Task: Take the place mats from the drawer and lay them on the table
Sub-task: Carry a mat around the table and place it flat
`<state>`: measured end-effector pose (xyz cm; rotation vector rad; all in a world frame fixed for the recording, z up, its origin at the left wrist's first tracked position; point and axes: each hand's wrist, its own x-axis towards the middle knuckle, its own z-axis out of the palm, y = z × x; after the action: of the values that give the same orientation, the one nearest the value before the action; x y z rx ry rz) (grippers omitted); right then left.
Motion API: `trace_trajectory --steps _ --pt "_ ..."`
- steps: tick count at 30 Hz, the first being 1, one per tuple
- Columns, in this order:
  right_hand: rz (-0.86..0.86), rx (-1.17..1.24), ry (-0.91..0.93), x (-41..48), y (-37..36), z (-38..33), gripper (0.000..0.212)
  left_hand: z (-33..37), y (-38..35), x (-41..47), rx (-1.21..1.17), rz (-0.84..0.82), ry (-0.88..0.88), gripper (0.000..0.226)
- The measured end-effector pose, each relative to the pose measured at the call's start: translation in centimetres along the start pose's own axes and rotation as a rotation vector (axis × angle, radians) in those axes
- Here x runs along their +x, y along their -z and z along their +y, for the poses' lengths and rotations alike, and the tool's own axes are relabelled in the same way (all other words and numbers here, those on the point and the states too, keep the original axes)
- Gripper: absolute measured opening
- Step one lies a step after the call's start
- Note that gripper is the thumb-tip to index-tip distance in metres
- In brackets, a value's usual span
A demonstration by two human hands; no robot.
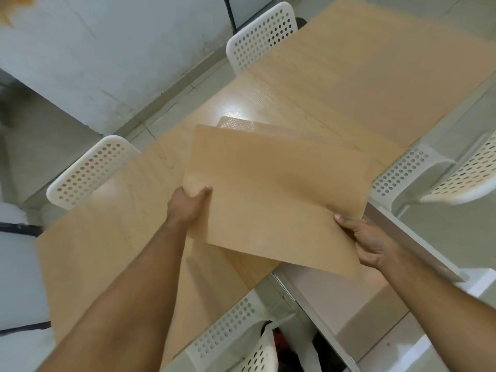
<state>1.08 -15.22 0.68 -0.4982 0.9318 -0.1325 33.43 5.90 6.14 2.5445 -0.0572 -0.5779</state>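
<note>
Currently aloft: thin tan rectangular place mat, tilted over the pale wood-grain table, left edge pinched by left hand, near right corner gripped by right hand. Possibly a second mat underneath, too blurred to tell. Best lowered level, squared to the table's edge, facing the white perforated plastic chair.

Likely home dining area: wooden table, perforated white chairs, tiled floor
</note>
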Motion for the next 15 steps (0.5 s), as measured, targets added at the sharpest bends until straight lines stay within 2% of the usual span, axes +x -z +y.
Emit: trace_trajectory --steps 3,5,7,13,15 --pt "-0.024 -0.025 -0.043 0.2 -0.9 0.3 0.020 -1.6 2.4 -0.5 -0.137 0.081 0.011 0.069" --pt "-0.024 -0.086 -0.060 0.3 -1.1 0.5 0.020 -3.2 3.4 -1.2 -0.130 0.172 0.023 0.042" --pt "-0.041 -0.140 -0.065 0.3 -1.4 0.9 0.018 -5.0 3.9 -2.3 -0.127 0.225 0.024 0.027" --pt "-0.123 -0.425 -0.026 0.7 -7.1 3.9 0.013 -11.9 8.4 -7.4 -0.181 0.396 0.057 0.017" --pt "-0.163 -0.506 0.017 0.7 -9.4 5.4 0.014 -14.9 10.1 -9.5 -0.216 0.422 0.080 0.030"
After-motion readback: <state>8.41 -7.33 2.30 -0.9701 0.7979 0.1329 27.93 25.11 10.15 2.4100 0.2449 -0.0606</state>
